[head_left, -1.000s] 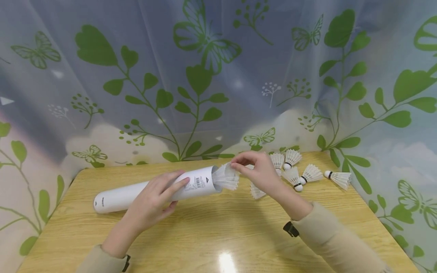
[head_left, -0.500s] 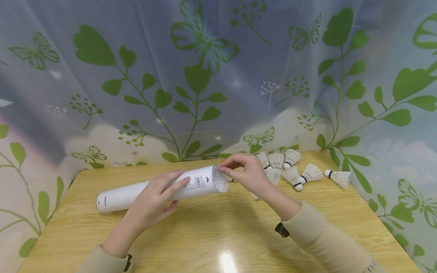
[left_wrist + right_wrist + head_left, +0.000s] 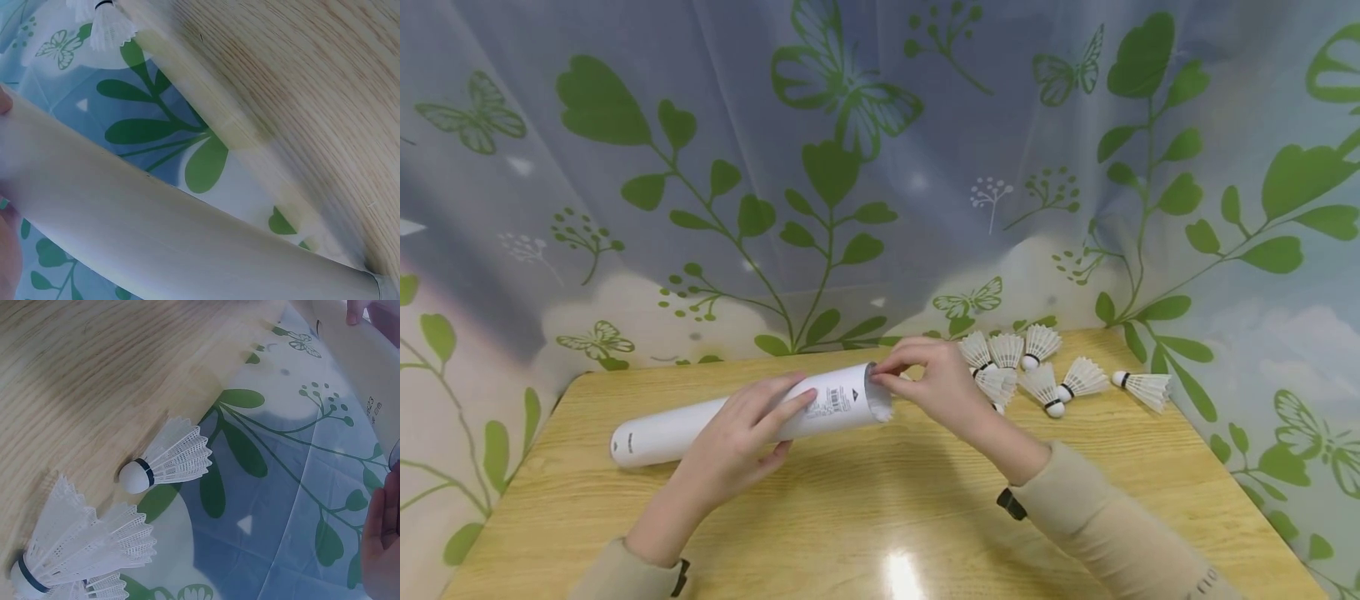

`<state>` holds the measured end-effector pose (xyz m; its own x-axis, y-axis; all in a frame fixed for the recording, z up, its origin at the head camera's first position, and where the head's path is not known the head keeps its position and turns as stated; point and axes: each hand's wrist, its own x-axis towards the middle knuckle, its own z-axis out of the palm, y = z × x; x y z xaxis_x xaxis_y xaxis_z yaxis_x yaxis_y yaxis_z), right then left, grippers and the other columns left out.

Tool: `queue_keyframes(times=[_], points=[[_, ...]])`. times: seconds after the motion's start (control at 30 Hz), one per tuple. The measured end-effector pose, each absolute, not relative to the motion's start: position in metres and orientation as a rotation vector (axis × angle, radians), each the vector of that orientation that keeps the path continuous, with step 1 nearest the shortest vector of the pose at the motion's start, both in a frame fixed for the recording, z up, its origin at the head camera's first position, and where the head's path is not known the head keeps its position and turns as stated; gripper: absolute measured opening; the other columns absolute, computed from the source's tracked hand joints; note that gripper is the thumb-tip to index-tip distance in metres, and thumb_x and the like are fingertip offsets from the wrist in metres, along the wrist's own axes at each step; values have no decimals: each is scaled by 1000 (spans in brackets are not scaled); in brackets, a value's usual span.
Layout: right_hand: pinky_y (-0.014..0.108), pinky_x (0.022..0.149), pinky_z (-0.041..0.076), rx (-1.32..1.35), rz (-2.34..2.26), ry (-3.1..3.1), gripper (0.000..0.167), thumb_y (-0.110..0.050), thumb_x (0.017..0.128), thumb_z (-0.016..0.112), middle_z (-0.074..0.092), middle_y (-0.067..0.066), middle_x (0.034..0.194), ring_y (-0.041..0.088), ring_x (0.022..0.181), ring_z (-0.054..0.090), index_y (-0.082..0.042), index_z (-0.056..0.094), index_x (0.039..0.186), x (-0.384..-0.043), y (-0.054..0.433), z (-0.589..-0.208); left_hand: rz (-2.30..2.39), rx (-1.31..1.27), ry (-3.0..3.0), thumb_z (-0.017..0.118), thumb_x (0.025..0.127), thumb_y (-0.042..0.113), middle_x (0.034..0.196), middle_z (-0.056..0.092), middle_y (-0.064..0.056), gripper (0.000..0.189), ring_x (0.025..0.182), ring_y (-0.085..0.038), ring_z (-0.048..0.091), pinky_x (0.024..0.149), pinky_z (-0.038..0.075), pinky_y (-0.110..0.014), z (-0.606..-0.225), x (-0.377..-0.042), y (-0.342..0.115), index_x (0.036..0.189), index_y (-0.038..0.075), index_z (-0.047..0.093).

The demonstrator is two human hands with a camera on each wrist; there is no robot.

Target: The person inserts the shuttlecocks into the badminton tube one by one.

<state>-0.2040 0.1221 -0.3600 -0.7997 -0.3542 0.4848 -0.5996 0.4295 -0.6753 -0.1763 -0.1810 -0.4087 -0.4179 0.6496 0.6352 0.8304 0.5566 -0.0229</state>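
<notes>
A long white shuttlecock tube (image 3: 844,397) with printed labels lies slanted above the table, its mouth toward the right. My left hand (image 3: 737,437) grips the tube around its middle. At the mouth, my right hand (image 3: 938,385) pinches a white shuttlecock (image 3: 882,407) by its skirt between thumb and fingers. Only the jagged skirt edge shows; the rest is inside the tube. In the left wrist view the tube (image 3: 187,231) crosses the lower part. In the right wrist view the right hand (image 3: 382,540) is at the tube's end (image 3: 369,381), and the held shuttlecock is hidden.
Several loose shuttlecocks (image 3: 1084,381) lie at the back right of the wooden table (image 3: 850,517), one (image 3: 1142,390) farthest right. In the right wrist view a single shuttlecock (image 3: 178,456) lies near the edge. A leaf-patterned curtain (image 3: 880,183) hangs behind the table.
My right hand has moved left, and the shuttlecock has slid from mostly sticking out to nearly all inside the tube. My left hand keeps its hold on the tube.
</notes>
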Motion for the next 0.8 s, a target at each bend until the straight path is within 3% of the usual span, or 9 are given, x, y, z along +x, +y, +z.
queue_keyframes(times=[0.17,0.37,0.63,0.8], points=[[24,74,62,851,1182,-2395,8,-7,85,87,81,1,90,13,82,74,-10,85,92,-203,118,-359,-391,-1186,-2193,89,70,0,147,59,-22,83,124,-38,65,103,62,-50,-408,-176,-181,147,7,60],[32,82,64,870,1088,-2387,10,-6,84,87,83,4,92,16,83,77,-8,85,94,-201,114,-359,-397,-1191,-2184,89,69,-1,146,59,-22,84,122,-38,66,102,63,-51,-409,-177,-181,147,7,60],[30,83,66,839,1192,-2447,16,-8,86,86,83,4,98,17,88,78,-9,85,102,-202,121,-355,-403,-1171,-2184,90,66,-2,145,60,-21,89,120,-38,67,100,63,-52,-413,-179,-186,149,8,59],[37,86,67,828,1229,-2451,13,-8,88,85,83,5,99,20,91,78,-9,84,102,-212,132,-353,-408,-1159,-2199,88,69,-2,146,60,-21,85,122,-38,66,103,61,-52,-413,-178,-190,148,8,60]])
